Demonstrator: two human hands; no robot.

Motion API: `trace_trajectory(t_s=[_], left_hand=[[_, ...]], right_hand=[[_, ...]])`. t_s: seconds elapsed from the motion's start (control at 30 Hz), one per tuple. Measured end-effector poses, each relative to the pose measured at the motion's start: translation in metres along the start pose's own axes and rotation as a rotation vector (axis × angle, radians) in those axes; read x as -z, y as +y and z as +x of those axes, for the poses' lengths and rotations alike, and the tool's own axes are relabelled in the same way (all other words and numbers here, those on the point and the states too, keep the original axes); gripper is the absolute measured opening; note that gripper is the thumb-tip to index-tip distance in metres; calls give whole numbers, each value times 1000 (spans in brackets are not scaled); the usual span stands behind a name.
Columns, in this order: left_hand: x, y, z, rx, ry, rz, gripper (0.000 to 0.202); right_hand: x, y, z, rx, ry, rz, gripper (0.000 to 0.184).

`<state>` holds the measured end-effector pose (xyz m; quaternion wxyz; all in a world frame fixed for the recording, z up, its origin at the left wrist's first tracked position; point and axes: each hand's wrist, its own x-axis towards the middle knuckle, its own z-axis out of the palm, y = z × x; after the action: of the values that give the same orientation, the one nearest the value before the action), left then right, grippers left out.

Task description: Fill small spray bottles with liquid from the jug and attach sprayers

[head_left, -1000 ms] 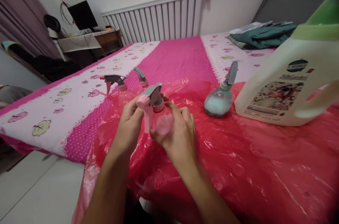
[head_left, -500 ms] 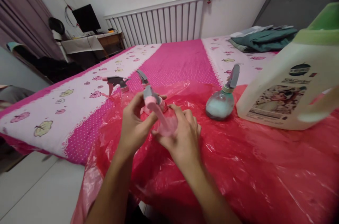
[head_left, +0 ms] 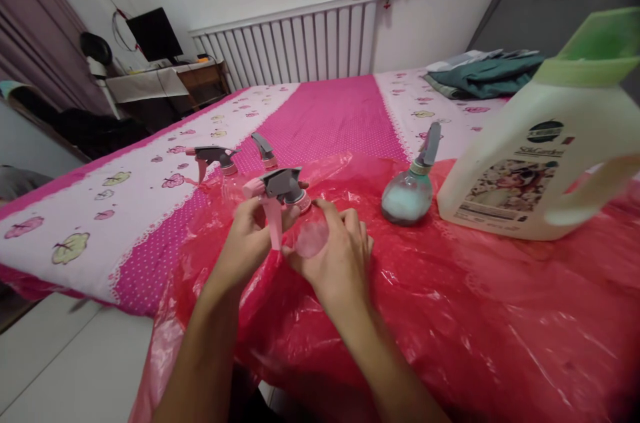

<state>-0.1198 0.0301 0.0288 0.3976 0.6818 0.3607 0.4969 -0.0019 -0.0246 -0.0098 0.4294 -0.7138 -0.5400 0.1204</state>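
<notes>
A pink bed is carrying a red plastic sheet, where a white jug, its label seeming to read "SilkGarden" under a dark oval logo, is standing with a teal sprayer just beside it. Above the sheet's near left part, the pink sprayer is leaning up and leftward, its grey nozzle pointing left. The right hand is wrapping its clear body while the left hand is pinching its neck.

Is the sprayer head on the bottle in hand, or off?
On. The head sits on the neck of the bottle, left hand at the head, right hand round the body. How tight, cannot tell.
</notes>
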Motion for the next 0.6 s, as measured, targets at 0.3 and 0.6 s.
trace_trajectory(t_s=[0.3,0.6], left_hand=[[-3,5,-7,-144,3,130,30],[-10,-2,-7,-104,141,-99,33]], right_hand=[[0,-3,-1,18,-5,51,78],[0,-2,1,60,21,195,78]])
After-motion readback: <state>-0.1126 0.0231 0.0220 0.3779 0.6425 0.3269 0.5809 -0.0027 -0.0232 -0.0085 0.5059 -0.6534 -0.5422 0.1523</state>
